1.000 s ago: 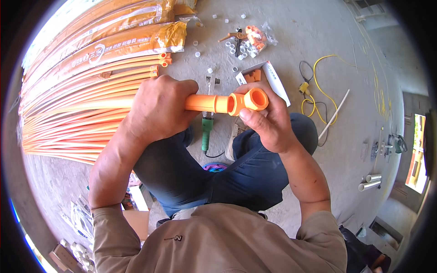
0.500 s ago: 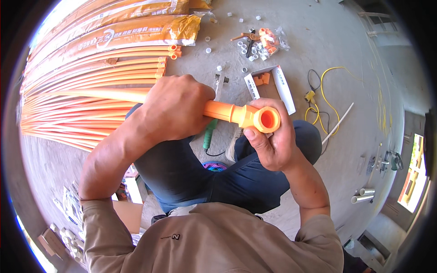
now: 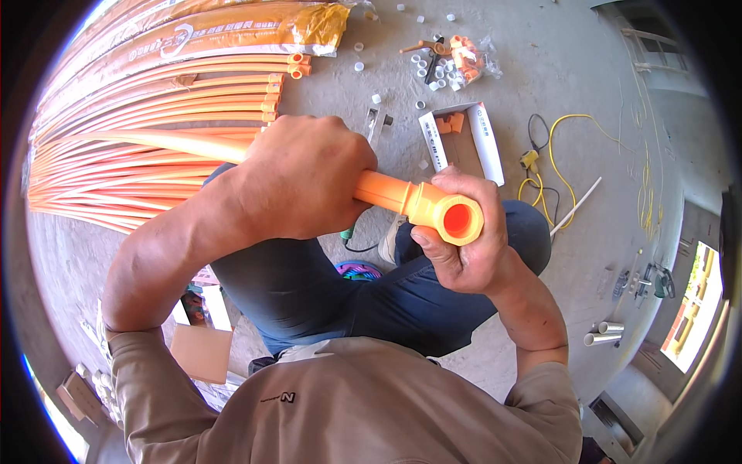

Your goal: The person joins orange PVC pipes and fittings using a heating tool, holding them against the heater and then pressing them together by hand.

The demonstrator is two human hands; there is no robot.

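Note:
My left hand (image 3: 313,176) is wrapped round an orange plastic pipe (image 3: 380,190) just behind its end. On that end sits an orange tee fitting (image 3: 427,204), its round opening facing up toward me. My right hand (image 3: 478,261) grips the fitting, thumb below the opening and fingers curled behind it. From my left fist the pipe runs back left over a bundle of orange pipes (image 3: 100,182). Beneath my hands, partly covered, lies a tool with a flat metal plate (image 3: 376,125) and a green handle (image 3: 348,232).
An open white box (image 3: 485,143) with orange fittings lies ahead. Beyond it are white rings and a plastic bag of orange fittings (image 3: 465,60). A yellow cable (image 3: 568,170) and a thin white rod (image 3: 576,206) lie right. Wrapped pipe bundles (image 3: 232,35) stand far left.
Both hands, the pipe and the tee fitting have shifted slightly right and down in view, and the fitting's opening is tipped a little lower. The grip of both hands is unchanged.

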